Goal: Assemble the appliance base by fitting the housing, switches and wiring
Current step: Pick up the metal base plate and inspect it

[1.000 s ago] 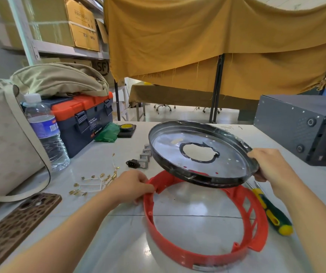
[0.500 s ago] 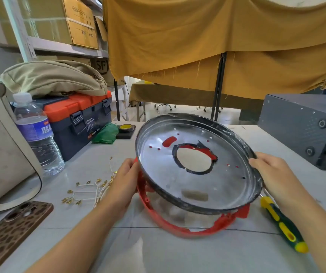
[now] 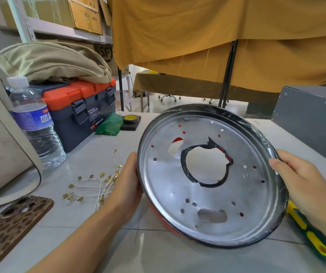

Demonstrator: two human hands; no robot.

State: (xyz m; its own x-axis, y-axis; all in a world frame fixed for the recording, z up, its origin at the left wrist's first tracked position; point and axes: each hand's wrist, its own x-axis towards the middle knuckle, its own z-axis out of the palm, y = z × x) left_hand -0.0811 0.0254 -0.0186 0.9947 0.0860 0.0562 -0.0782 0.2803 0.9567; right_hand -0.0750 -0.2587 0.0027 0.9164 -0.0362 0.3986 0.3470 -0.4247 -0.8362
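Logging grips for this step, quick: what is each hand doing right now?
Left hand: closed on the left rim of the metal plate.
Right hand: closed on the plate's right rim, thumb over the edge.

Bare table [image 3: 91, 241] lies open near left (beyond it, wire terminals [image 3: 91, 186] and bottle [image 3: 34, 125] crowd)

Mustard curtain [image 3: 207, 26] on black poles, shelving [image 3: 59, 30] with cardboard boxes — pale tiled floor [image 3: 154, 103]

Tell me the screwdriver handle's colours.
Green with yellow patches, seen in the head view: screwdriver beside the right hand.
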